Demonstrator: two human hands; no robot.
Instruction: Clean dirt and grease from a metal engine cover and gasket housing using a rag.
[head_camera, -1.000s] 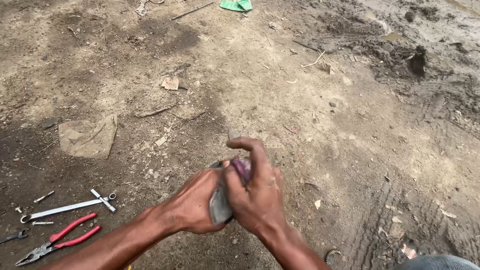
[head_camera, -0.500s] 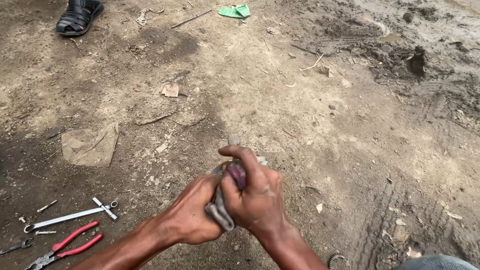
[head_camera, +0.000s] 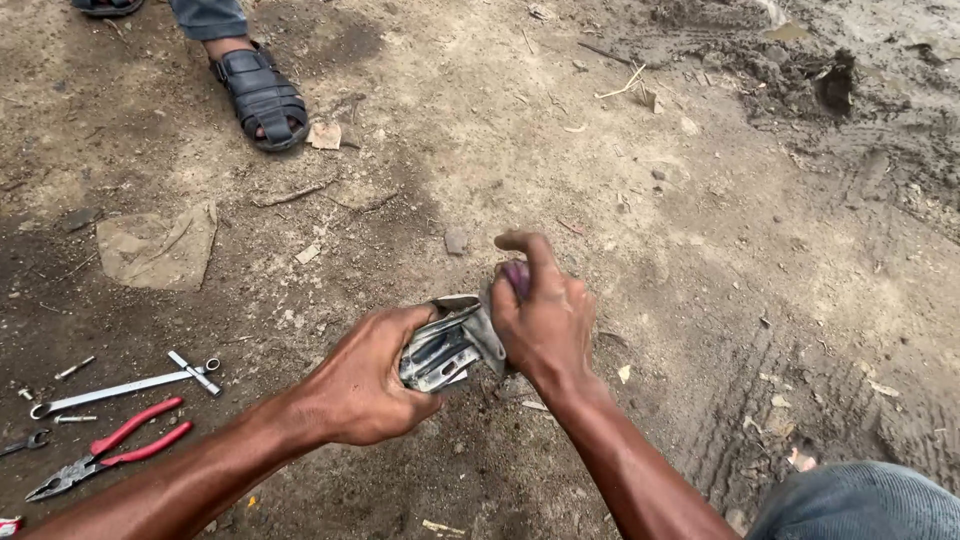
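The left hand (head_camera: 365, 375) is curled shut around the near end of a grey metal part (head_camera: 440, 350), a scuffed, ribbed piece with dark slots along its side; the fingers wrap underneath and the thumb lies across the top. The right hand (head_camera: 545, 320) closes over the far end of the same part, knuckles toward the camera, thumb raised and bent above it. Under its fingers a small purple piece (head_camera: 516, 276) shows, pressed against the metal; what it is cannot be told. Both forearms come up from the bottom edge and meet over the part, which is held low above bare, packed dirt ground (head_camera: 700, 230).

To the left on the ground lie red-handled pliers (head_camera: 110, 450), and just beyond them a slim steel spanner (head_camera: 115, 390) with a short T-shaped piece at its end. A flat brownish scrap (head_camera: 160, 245) lies farther off. At the top left another person's foot in a black sandal (head_camera: 262, 98) stands on the dirt. A blue denim knee (head_camera: 860, 505) fills the bottom right corner.
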